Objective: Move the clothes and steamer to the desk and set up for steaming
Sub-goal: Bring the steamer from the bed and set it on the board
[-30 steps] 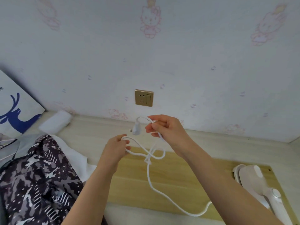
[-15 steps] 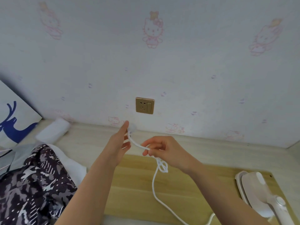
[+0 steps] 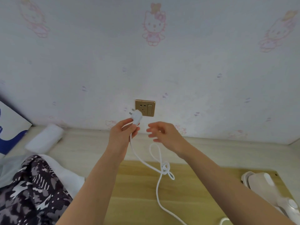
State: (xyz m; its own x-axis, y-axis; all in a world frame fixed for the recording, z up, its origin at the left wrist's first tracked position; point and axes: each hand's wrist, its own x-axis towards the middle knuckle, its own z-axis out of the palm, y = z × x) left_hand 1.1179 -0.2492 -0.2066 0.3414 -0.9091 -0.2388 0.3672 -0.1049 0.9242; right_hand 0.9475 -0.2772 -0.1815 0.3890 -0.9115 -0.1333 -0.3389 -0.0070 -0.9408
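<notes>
Left hand (image 3: 123, 132) is up near the wall, fingers closed round the white plug (image 3: 136, 117), prongs pointing up and left, just below and left of the gold socket (image 3: 145, 108), not in it. Right hand (image 3: 164, 133) is beside it w/ fingers spread loose, holding nothing; a bit blurred.

The white cord (image 3: 158, 184) drops from the plug, runs down over the wooden board (image 3: 139, 197), w/ a loose knot and a couple of loops about mid-board under the right wrist, then trails off the bottom edge.

Steamer (image 3: 266, 187) lies on its side at the board's far right, partly cut off by the frame. Clothes (image 3: 30, 192), a dark camo-print piece, are heaped at bottom left on the desk (image 3: 84, 143), w/ white fabric under them. A white roll (image 3: 44, 138) sits by the wall at left, next to a white panel w/ blue print (image 3: 11, 125) leaning in the corner. Wallpaper has pale pink cartoon cats.
</notes>
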